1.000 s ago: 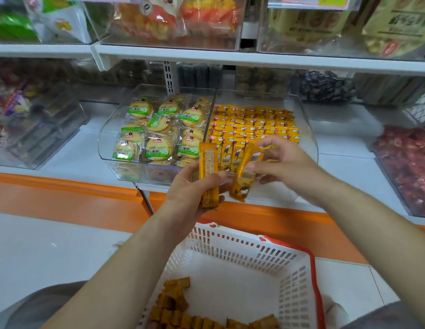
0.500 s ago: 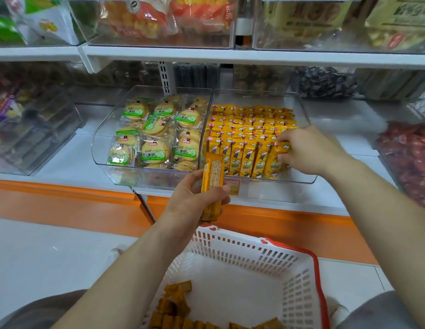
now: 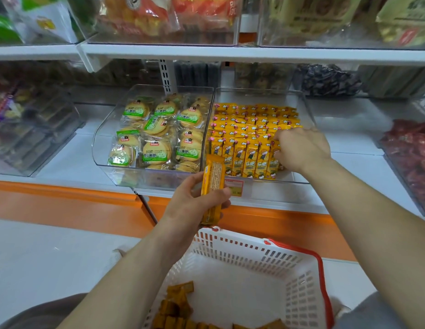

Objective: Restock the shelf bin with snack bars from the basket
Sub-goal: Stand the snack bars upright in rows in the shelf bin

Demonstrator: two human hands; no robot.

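L hand point(image 3: 194, 200) grips one bar point(image 3: 212, 188) upright: thumb on the near side, fingers curled round the far side. The wrapper's small-print side faces the cam. The bar sits in front of the bin point(image 3: 310, 110), at its front-left corner and above the basket point(image 3: 254, 251) far rim. Its top overlaps the bin's front wall in view.

R hand point(image 3: 301, 148) is inside the bin, at the right end of the front row of binned bars point(image 3: 249, 129). Its fingers are bent down onto the last packs there and touch them. Can't tell if it pinches a pack or only presses, since the fingertips are partly hidden.

The binned bars stand on end in tight rows, front to back. They fill most of the bin, w/ bare floor at the front-right corner.

The basket is white plastic w/ a red handle on its right rim, low centre between both forearms. Loose bars point(image 3: 175, 309) lie heaped at its near-left bottom, cut off by the frame edge.

A cookie bin point(image 3: 104, 148) sits just left of the bin, holding round cookies point(image 3: 156, 148) in clear packs. A price tag point(image 3: 235, 186) on the bin's front is partly behind the bar. Both bins rest on a white shelf point(image 3: 64, 162) w/ an orange front strip.
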